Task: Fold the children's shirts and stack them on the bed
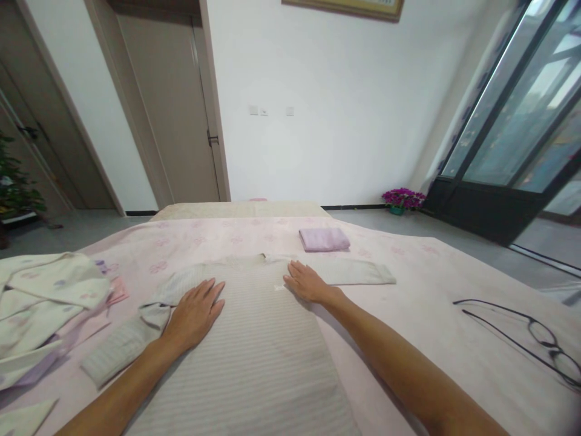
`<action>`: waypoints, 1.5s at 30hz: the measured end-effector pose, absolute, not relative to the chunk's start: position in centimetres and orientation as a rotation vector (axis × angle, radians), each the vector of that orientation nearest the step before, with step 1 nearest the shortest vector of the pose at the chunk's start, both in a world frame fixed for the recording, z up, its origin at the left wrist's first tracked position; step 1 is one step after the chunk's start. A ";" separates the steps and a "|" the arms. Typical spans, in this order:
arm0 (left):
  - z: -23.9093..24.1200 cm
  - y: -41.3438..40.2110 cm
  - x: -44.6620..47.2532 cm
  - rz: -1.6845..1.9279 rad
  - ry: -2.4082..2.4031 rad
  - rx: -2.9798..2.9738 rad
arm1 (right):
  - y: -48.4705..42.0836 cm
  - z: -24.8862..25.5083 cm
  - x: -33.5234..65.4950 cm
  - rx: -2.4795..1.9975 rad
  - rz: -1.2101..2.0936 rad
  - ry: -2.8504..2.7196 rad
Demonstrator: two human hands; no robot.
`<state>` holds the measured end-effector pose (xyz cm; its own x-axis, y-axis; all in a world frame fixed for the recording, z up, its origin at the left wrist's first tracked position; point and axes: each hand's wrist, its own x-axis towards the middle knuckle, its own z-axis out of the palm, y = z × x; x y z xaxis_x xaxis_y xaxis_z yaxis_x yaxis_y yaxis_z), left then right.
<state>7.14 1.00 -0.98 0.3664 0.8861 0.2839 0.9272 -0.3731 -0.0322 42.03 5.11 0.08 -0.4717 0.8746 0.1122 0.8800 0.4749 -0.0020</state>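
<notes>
A pale grey striped long-sleeved top (258,351) lies spread on the pink flowered cloth, its collar at the far end. My left hand (194,312) rests flat on its left side near the shoulder, fingers outstretched. On the right side, by the other shoulder, my right hand (308,281) also lies flat with its fingers extended. The right sleeve stretches straight out to the right. Bent and creased, the left sleeve angles down toward me beside my left forearm. The hem runs out of view at the bottom.
A folded lilac cloth (324,239) lies beyond the right sleeve. Black-framed glasses (540,333) sit at the right on the pink cloth (408,315). Heaped clothes (49,297) cover the left side. Purple flowers (403,198) stand on the floor by the glass door.
</notes>
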 end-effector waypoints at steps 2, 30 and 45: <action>-1.1 1.0 7.0 -0.333 -1.628 -2.446 | 4.8 -0.2 42.4 -1.636 -0.037 -2.571; -0.2 0.4 7.6 -0.389 -1.689 -2.445 | 3.9 2.9 47.5 -2.182 -0.272 -2.162; -0.5 0.8 7.2 -0.409 -1.707 -2.459 | 10.3 2.7 37.6 -1.928 -0.109 -2.191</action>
